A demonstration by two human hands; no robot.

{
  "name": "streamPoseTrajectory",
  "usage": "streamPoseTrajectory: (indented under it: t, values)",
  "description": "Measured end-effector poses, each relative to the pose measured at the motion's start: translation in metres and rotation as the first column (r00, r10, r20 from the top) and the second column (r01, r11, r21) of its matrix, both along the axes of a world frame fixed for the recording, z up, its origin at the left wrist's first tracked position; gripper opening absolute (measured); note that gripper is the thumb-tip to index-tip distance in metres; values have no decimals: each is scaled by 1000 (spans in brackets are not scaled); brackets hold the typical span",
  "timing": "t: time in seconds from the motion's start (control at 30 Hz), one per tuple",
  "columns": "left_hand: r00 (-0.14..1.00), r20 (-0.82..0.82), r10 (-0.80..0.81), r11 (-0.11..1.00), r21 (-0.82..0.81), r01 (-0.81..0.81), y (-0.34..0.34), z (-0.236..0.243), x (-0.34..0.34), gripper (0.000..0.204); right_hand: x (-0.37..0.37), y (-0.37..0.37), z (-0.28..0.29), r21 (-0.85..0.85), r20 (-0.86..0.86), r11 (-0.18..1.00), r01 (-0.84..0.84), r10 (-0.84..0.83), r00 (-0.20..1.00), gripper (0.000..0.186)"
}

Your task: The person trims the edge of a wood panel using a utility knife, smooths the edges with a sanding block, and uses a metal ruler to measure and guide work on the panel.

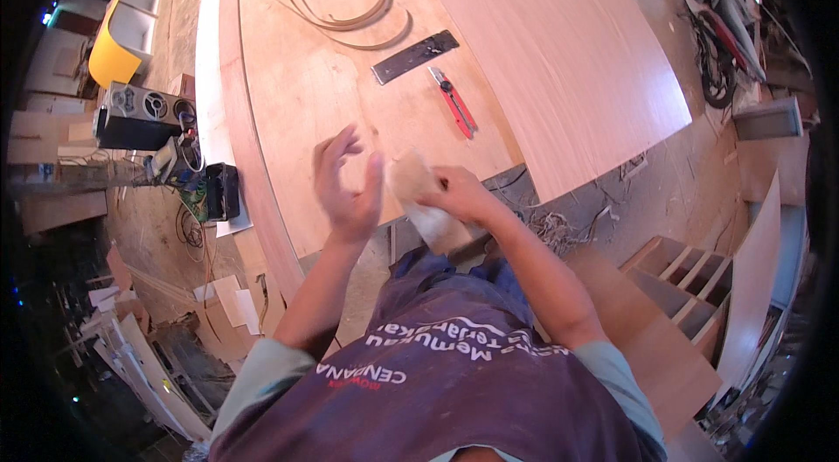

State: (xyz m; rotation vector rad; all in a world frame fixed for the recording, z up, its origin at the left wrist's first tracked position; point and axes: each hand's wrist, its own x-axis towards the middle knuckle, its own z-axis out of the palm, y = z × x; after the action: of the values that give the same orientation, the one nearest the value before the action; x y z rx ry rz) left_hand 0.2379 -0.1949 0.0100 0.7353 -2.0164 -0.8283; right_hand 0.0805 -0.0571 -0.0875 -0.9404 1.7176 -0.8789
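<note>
My left hand is raised above the near part of the plywood sheet, fingers apart and curved, holding nothing. Just right of it my right hand grips a pale beige piece, blurred and too unclear to identify, which hangs down toward my body. Farther forward on the plywood lie a red utility knife with a black slider, a dark flat rectangular bar and loose loops of thin pale edging strip.
A pinkish veneer panel overlaps the right side. At left stand speaker boxes, a black container and a yellow curved panel. A motorbike, wooden frames, shavings and offcuts surround the work area.
</note>
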Motion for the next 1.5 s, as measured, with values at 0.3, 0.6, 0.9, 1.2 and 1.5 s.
streamPoseTrajectory:
  t: [0.3,0.6,0.9,1.2,1.5]
  values:
    - [987,137,82,995,51,-90,63,-22,83,34,-85,-94,-31,-3,-660,911,413,-312,683,36]
    - [906,117,-406,861,381,336,172,-84,-40,32,-140,71,24,-144,-308,942,302,-333,891,35]
    - [808,389,-443,881,357,311,196,-130,-108,30,-81,223,79,101,-525,949,299,-205,826,30]
    - [820,375,-432,896,282,343,197,-146,-109,18,-55,214,65,292,-620,930,224,6,785,36]
    - [850,310,-425,900,241,362,198,-154,-105,12,-54,207,65,387,-679,898,209,124,724,38]
